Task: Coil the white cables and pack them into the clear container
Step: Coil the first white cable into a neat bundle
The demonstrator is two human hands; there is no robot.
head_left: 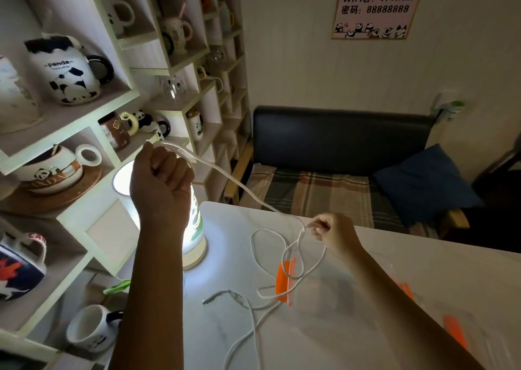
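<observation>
A white cable runs taut through the air between my two hands. My left hand is raised in a fist and grips one end of it, high above the table in front of the lamp. My right hand hovers lower and pinches the cable, from which loose loops hang to the table. More white cable and two plug ends lie on the white table. The clear container, with orange latches, sits under my right forearm, partly hidden.
A glowing cylindrical lamp stands on the table's left, behind my left arm. White shelves full of panda mugs fill the left side. A dark bench with a plaid cushion and a blue pillow stands beyond the table.
</observation>
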